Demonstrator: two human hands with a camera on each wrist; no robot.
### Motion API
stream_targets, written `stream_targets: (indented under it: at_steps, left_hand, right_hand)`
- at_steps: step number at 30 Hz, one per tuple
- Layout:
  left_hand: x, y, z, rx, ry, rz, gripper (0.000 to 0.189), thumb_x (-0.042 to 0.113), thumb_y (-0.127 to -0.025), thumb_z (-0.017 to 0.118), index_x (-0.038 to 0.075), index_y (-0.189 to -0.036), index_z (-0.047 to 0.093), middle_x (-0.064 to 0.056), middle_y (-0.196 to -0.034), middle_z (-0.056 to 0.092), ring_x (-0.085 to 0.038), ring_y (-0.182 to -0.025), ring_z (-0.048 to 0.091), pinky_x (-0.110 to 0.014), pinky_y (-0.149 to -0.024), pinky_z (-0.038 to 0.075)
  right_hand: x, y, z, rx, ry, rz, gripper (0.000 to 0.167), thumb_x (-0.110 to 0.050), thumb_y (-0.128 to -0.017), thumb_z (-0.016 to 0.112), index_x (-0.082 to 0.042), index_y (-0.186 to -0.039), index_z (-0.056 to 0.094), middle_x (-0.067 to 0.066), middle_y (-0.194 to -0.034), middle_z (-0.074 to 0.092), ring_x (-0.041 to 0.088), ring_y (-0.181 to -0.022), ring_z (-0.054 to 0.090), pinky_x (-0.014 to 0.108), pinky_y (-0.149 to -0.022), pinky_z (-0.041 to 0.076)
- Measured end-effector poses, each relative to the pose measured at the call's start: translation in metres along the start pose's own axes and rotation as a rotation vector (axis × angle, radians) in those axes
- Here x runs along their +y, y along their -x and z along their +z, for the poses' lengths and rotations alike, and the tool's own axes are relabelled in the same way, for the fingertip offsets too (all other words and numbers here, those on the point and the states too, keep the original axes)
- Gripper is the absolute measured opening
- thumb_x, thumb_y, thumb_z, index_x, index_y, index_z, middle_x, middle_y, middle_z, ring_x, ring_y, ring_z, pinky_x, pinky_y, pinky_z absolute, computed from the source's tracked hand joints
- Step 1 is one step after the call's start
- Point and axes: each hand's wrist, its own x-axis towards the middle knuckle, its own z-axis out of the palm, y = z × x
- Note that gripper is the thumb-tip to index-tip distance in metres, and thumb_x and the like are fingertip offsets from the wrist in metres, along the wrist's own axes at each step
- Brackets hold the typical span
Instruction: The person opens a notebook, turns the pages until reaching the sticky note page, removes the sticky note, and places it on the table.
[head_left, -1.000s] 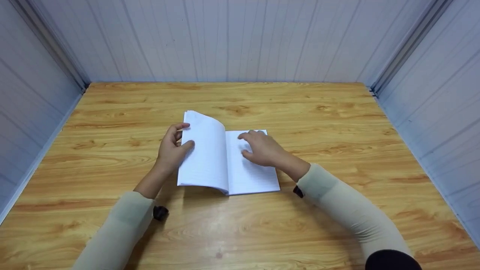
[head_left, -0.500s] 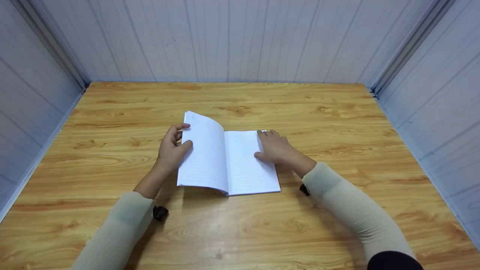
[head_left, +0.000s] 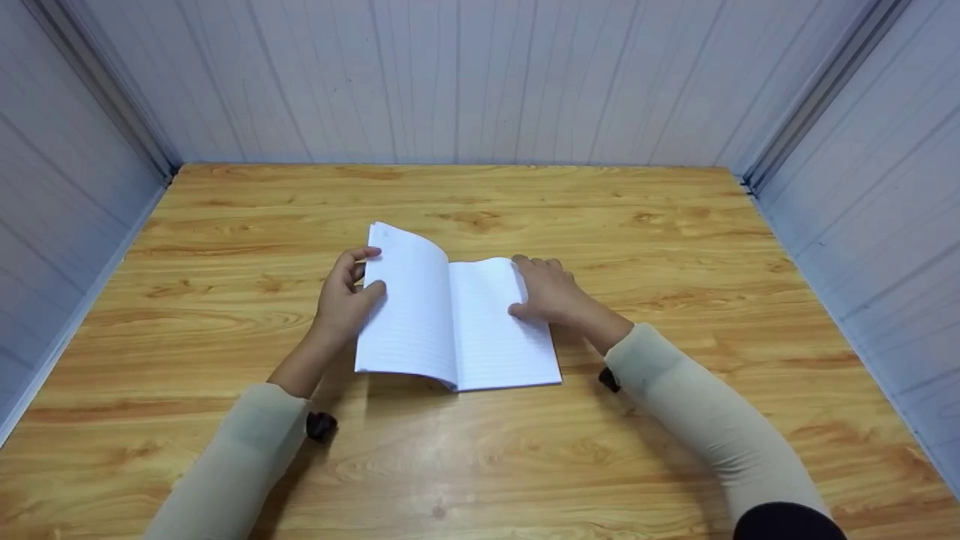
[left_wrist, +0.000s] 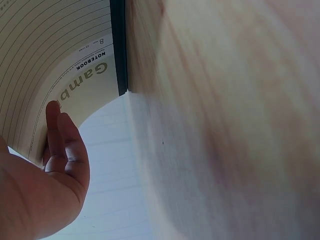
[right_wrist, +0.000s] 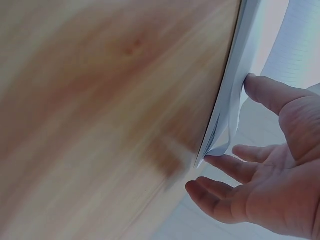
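An open notebook (head_left: 486,341) with lined white pages lies on the wooden table, its left part raised and curving up from the spine. My left hand (head_left: 345,300) grips that left part, thumb on the page and fingers behind; printed lettering on the cover (left_wrist: 85,75) shows in the left wrist view. At the upper right edge, my right hand (head_left: 553,295) pinches the right-hand page (right_wrist: 225,127) between thumb and fingers. In the right wrist view the paper bows slightly away from the sheets under it.
The wood-grain table (head_left: 675,247) stretches around the notebook on all sides. A pale panelled wall (head_left: 450,82) stands behind it, with more panels at left and right. Dark wrist devices (head_left: 321,427) sit under both sleeves.
My right hand has moved right from over the page to its outer edge, and the page's top edge now bows upward. The left hand keeps its hold on the raised part.
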Motion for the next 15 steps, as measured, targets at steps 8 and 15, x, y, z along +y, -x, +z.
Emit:
stream_targets:
  at_steps: [8,15]
  left_hand:
    - [0.0,0.0,-0.001,-0.009,0.001,0.004,0.046,-0.003,-0.085,0.051,0.004,-0.131,0.049,-0.022,-0.114,0.062,-0.01,-0.089,0.059,-0.018,-0.074,0.046]
    - [-0.001,0.0,-0.001,0.0,0.004,0.014,0.045,-0.003,-0.085,0.052,0.004,-0.13,0.051,-0.022,-0.112,0.062,-0.009,-0.089,0.059,-0.017,-0.073,0.046]
  right_hand:
    - [0.005,-0.007,-0.005,-0.011,-0.044,0.001,0.095,-0.038,-0.075,0.078,-0.009,-0.15,0.028,0.016,-0.148,0.037,0.036,-0.13,0.029,0.055,-0.105,0.029]
    - [0.011,-0.014,-0.007,-0.059,-0.07,0.005,0.088,-0.04,-0.074,0.08,-0.016,-0.147,0.039,0.015,-0.141,0.036,0.034,-0.127,0.028,0.053,-0.103,0.028]
